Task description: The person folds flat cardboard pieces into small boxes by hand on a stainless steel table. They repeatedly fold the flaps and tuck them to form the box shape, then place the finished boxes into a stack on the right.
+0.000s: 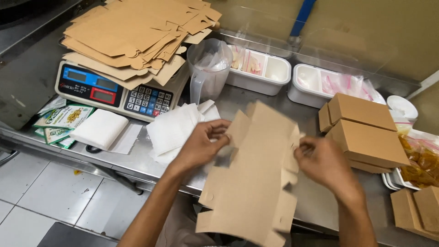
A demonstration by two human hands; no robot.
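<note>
At centre frame, the left hand (pixel 201 145) and right hand (pixel 322 162) each pinch an edge of a flat brown die-cut cardboard box blank (pixel 256 183), fingers clamped on it. The blank's lower end runs off the bottom edge, and it hides part of the steel counter (pixel 137 158) beneath.

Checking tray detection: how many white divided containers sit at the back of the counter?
2. One white container stands just right of the clear plastic jug; the other white container is further right, behind the folded cardboard boxes. Its right end is hidden by plastic bags.
</note>
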